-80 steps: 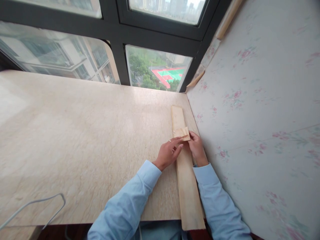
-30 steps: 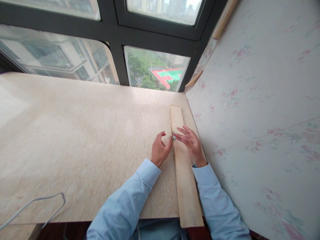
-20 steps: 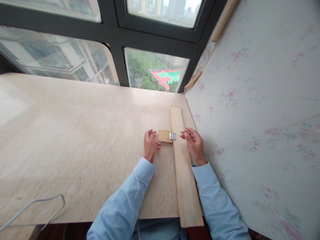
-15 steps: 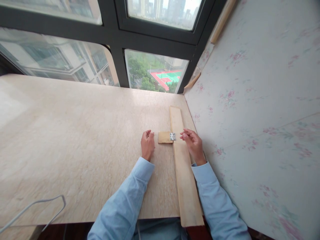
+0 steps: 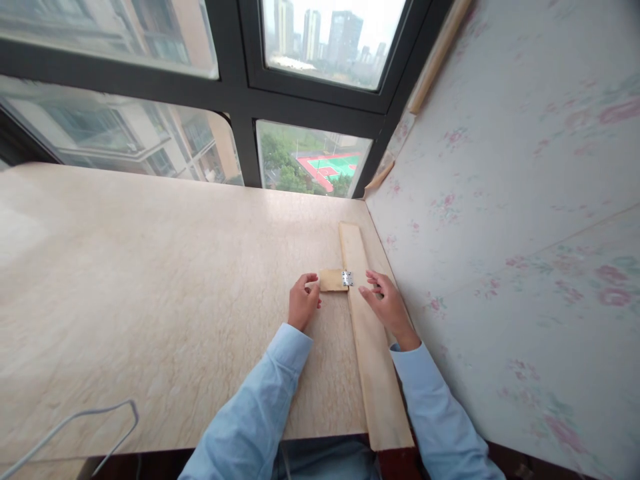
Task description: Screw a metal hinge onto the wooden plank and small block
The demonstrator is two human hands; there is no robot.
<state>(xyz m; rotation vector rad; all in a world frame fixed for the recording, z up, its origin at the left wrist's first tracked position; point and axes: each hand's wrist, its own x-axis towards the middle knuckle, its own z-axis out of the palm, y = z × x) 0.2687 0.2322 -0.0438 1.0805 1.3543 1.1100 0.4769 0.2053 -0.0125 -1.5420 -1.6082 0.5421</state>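
Note:
A long wooden plank (image 5: 373, 360) lies along the right edge of the marble table (image 5: 150, 280), close to the wall. A small wooden flap (image 5: 331, 280) lies flat on the table to its left, joined to the plank by a small metal hinge (image 5: 347, 279). My left hand (image 5: 303, 303) rests on the table with its fingers curled, the fingertips touching the flap's left end. My right hand (image 5: 386, 303) lies on the plank just right of the hinge, fingers loosely spread, holding nothing.
A wall with floral wallpaper (image 5: 500, 233) rises right beside the plank. Dark-framed windows (image 5: 250, 113) run along the table's far edge. A bent white wire (image 5: 75, 417), like a hanger, lies at the table's near left corner.
The small flap was folded over the plank between both hands; it has swung open to the left and lies flat. My left hand drew back left, then came to the flap's end.

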